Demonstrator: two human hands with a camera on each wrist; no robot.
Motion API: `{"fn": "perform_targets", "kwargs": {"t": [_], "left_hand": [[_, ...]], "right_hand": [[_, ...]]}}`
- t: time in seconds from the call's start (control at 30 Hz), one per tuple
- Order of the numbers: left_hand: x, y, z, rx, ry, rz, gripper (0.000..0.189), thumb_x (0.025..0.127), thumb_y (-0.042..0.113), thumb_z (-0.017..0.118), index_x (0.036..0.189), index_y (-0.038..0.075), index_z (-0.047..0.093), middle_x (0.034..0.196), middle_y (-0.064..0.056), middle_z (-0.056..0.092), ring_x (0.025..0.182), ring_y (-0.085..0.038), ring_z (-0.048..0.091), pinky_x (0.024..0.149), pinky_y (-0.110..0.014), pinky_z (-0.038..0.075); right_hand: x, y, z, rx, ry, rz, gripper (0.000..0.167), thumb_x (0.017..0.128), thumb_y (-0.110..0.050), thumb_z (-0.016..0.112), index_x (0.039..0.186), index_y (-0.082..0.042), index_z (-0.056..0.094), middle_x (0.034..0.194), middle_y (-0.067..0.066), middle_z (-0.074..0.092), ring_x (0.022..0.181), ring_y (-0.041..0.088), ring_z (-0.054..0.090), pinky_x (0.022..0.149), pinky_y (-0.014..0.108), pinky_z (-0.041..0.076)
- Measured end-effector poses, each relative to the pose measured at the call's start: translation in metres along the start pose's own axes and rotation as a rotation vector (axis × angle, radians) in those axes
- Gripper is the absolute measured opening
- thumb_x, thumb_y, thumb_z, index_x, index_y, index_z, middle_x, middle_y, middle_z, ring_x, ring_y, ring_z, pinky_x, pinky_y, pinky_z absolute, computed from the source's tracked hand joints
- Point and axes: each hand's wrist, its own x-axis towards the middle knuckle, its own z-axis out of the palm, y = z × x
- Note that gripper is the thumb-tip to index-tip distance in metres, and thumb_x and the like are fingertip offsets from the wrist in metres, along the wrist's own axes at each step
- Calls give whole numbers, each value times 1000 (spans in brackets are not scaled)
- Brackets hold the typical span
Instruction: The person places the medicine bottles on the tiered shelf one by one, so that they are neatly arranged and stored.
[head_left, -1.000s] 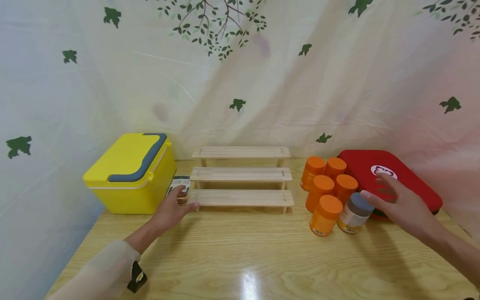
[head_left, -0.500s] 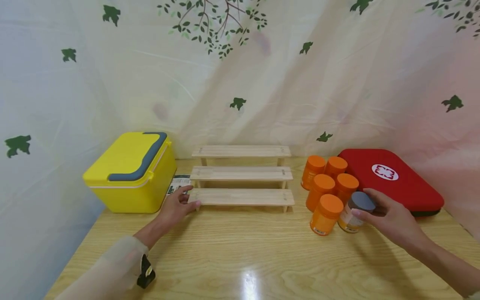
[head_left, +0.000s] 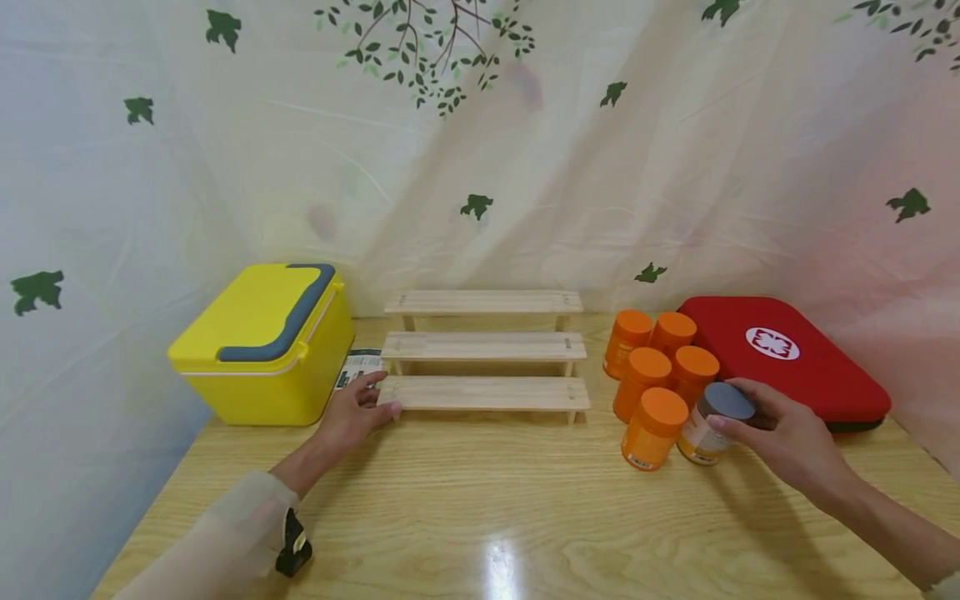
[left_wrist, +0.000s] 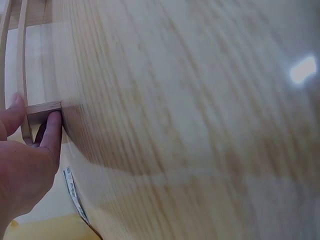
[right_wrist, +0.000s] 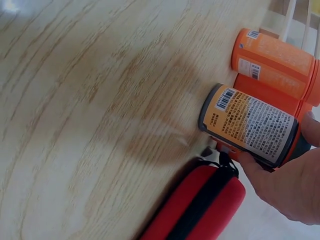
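Note:
My right hand (head_left: 795, 446) grips a jar with a dark grey lid (head_left: 729, 401), thumb on the near side and fingers round the back. In the right wrist view, the jar's orange and white label (right_wrist: 250, 122) is covered in small print, and its lid end is partly hidden by the hand. My left hand (head_left: 349, 423) holds the left end of the lowest step of a three-step wooden display shelf (head_left: 483, 393). The left wrist view shows the thumb against the plank and a finger on the shelf's leg (left_wrist: 44, 111).
Several orange jars (head_left: 654, 435) with orange lids stand in a cluster left of the grey-lidded one. A red first-aid case (head_left: 817, 375) lies behind my right hand. At the left are a yellow cooler box (head_left: 262, 393) and a printed packet (head_left: 362, 363) beside it.
My right hand has come down from over the red case and closed round the grey-lidded jar. My left hand, at the shelf's end throughout, has shifted only slightly.

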Motion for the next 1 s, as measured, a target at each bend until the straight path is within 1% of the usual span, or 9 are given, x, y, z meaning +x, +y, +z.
{"fn": "perform_targets", "kwargs": {"t": [0.23, 0.4, 0.47, 0.57, 0.7, 0.8, 0.9, 0.93, 1.0], "left_hand": [[1, -1, 1, 5, 10, 12, 62, 90, 19, 68, 144, 3, 41, 125, -25, 59, 104, -27, 61, 89, -36, 51], [0, 1, 2, 1, 13, 10, 62, 90, 19, 69, 143, 2, 42, 123, -24, 61, 101, -25, 61, 86, -32, 51], [0, 1, 2, 5, 14, 7, 61, 90, 19, 68, 143, 2, 42, 122, -23, 61, 100, -25, 61, 86, -32, 51], [-1, 2, 1, 3, 13, -1, 61, 90, 19, 68, 143, 3, 42, 122, -23, 61, 100, -25, 60, 86, -32, 51], [-1, 2, 0, 5, 8, -12, 62, 90, 21, 68, 144, 4, 41, 124, -23, 60, 103, -26, 60, 89, -35, 50], [-1, 2, -1, 7, 9, -15, 63, 90, 22, 68, 144, 5, 41, 125, -23, 60, 103, -26, 60, 90, -36, 50], [-1, 2, 0, 6, 16, -12, 62, 90, 21, 69, 144, 4, 42, 124, -23, 61, 102, -26, 60, 89, -35, 50], [-1, 2, 0, 6, 18, -11, 62, 90, 20, 69, 143, 4, 42, 123, -23, 61, 101, -26, 60, 88, -34, 50], [-1, 2, 0, 6, 21, -10, 61, 90, 19, 69, 143, 4, 42, 123, -23, 61, 101, -25, 61, 88, -34, 51]], "right_hand": [[-1, 2, 0, 16, 34, -8, 72, 88, -40, 68, 143, -1, 41, 130, 30, 50, 101, 38, 59, 66, 15, 50], [-6, 2, -9, 23, 50, 8, 73, 87, -40, 70, 142, -1, 43, 130, 29, 51, 90, 3, 58, 65, 13, 50], [-7, 0, -16, 34, 47, 32, 77, 87, -40, 71, 144, 1, 40, 131, 32, 50, 86, -2, 57, 65, 15, 51], [-8, -7, -32, 24, 58, 77, 84, 87, -42, 70, 147, 2, 32, 134, 37, 45, 93, 18, 60, 62, 14, 50], [-4, -22, -58, 43, 42, 78, 86, 92, -39, 64, 152, 0, 16, 141, 38, 33, 109, 46, 44, 61, 9, 46], [2, -37, -72, 59, 38, 42, 84, 93, -37, 62, 153, -5, 13, 144, 36, 30, 113, 47, 41, 62, 7, 44], [6, -56, -82, -6, 79, 25, 85, 89, -44, 66, 153, -9, 21, 142, 34, 38, 112, 47, 44, 60, 6, 41], [8, -64, -84, -20, 73, 28, 88, 88, -47, 66, 153, -11, 21, 142, 33, 38, 113, 47, 44, 66, 11, 47], [13, -79, -86, -36, 58, 28, 90, 85, -52, 67, 154, -15, 23, 144, 30, 39, 116, 46, 44, 67, 13, 47]]}}
